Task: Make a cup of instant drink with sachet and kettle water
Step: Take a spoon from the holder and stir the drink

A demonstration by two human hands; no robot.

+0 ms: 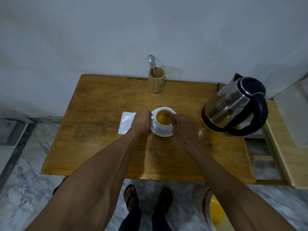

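A white cup full of amber drink stands on a white saucer in the middle of the wooden table. My left hand grips the cup's handle on its left side. My right hand pinches a small spoon whose bowl sits in the liquid. A white sachet lies flat just left of the cup, partly under my left hand. The steel kettle with a black lid and handle stands at the table's right side.
A wooden holder with a metal spoon in it stands at the table's back edge by the wall. A white bucket with a yellow inside sits on the marble floor at lower right, near my feet. Pale wooden furniture adjoins the right.
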